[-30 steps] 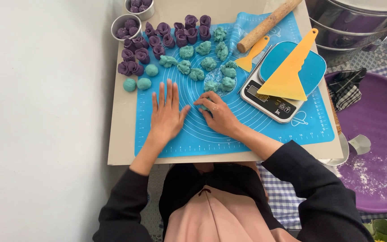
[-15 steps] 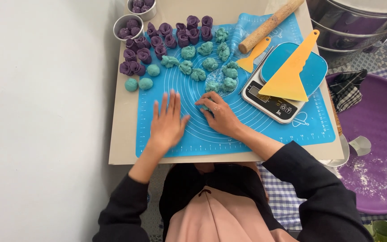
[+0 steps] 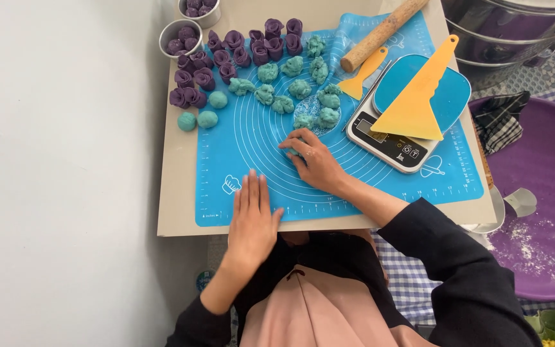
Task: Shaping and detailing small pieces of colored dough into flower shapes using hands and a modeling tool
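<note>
Teal dough piece (image 3: 292, 151) under curled right hand (image 3: 316, 164), being rolled on blue mat (image 3: 367, 180); left hand (image 3: 252, 222) flat, open, steadying mat.

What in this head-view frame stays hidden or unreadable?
- Teal dough piece: mostly hidden under the right hand.
- Steel pot: cut off by the top edge.
- Purple basin: cut off by the right edge.
- Scale: platform partly hidden by the yellow scraper.
</note>
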